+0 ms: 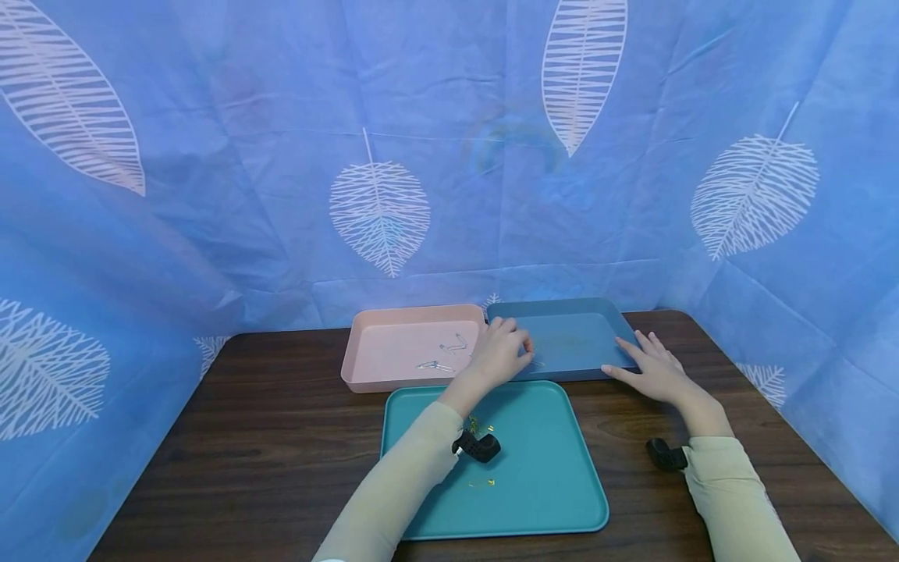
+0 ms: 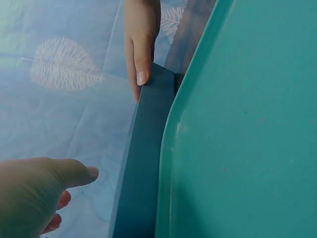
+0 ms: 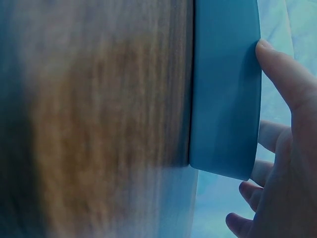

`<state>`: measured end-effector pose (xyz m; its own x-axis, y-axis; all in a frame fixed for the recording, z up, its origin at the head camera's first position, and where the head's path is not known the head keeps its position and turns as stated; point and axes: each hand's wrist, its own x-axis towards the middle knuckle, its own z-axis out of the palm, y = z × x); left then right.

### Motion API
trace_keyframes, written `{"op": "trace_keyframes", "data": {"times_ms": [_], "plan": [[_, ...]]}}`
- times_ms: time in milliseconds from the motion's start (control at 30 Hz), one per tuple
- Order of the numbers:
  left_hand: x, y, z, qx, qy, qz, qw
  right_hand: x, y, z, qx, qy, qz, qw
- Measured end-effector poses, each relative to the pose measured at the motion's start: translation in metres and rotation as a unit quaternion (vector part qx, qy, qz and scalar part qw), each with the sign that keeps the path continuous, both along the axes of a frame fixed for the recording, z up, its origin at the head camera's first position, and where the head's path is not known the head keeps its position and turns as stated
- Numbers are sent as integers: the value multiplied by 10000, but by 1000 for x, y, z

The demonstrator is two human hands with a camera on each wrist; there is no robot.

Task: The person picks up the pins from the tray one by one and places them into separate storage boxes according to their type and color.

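My left hand (image 1: 497, 353) hangs over the blue tray's (image 1: 611, 316) near left corner, fingers bent loosely downward. In the left wrist view its thumb stands apart from the fingertips, and nothing shows between them. Faint thin gold pieces (image 1: 538, 363) lie in the blue tray beside this hand. With spread fingers, my right hand (image 1: 655, 371) touches the blue tray's near right corner, the thumb on its rim. Silver safety pins (image 1: 435, 365) lie in the pink tray (image 1: 379, 316). Small gold pins (image 1: 481, 483) lie on the teal tray (image 1: 541, 499), some partly hidden by the left wrist.
The pink and blue trays stand side by side at the back of the dark wooden table (image 1: 260, 453). In front of them lies the teal tray. A blue cloth (image 1: 449, 94) with white leaf prints hangs behind and at the sides.
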<state>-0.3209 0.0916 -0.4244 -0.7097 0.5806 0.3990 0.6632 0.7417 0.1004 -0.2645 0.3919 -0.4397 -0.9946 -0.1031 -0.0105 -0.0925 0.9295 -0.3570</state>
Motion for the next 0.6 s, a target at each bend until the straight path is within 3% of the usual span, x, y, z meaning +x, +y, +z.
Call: {"op": "trace_keyframes", "data": {"times_ms": [367,600], "plan": [[15,-25,1,-6,110,-153,9998,0,-1,0,5,1,0,10000],[27,-44,1,13,-119,-249,9996,-1,0,-1,52,13,-5,10000]]}}
